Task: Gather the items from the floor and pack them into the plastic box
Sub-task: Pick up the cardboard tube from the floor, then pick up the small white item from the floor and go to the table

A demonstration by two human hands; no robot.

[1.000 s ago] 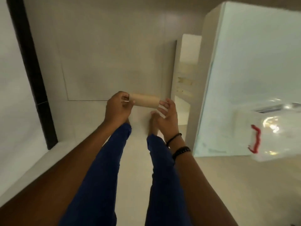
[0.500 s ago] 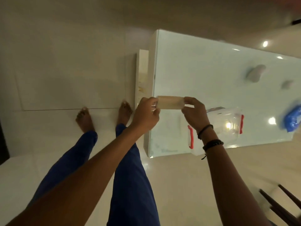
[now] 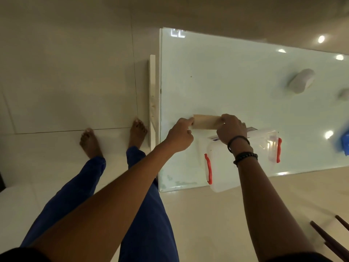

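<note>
I hold a beige cardboard roll (image 3: pixel 205 121) level above the glass table (image 3: pixel 226 82). My left hand (image 3: pixel 180 136) pinches its left end with the fingertips. My right hand (image 3: pixel 231 129) is wrapped around its right end. The clear plastic box (image 3: pixel 219 167) with red latches stands on the table's near edge, just below and right of the roll, partly hidden by my right forearm.
A grey-white rounded object (image 3: pixel 302 81) and a blue item (image 3: pixel 344 142) lie further right on the table. Dark chair legs (image 3: pixel 332 239) show at the bottom right. My bare feet (image 3: pixel 113 137) stand on the tiled floor beside a white table leg (image 3: pixel 152 95).
I have stepped up to the table, and the view has swung right. The roll, held in both hands, has moved from over the floor to over the glass, near the box.
</note>
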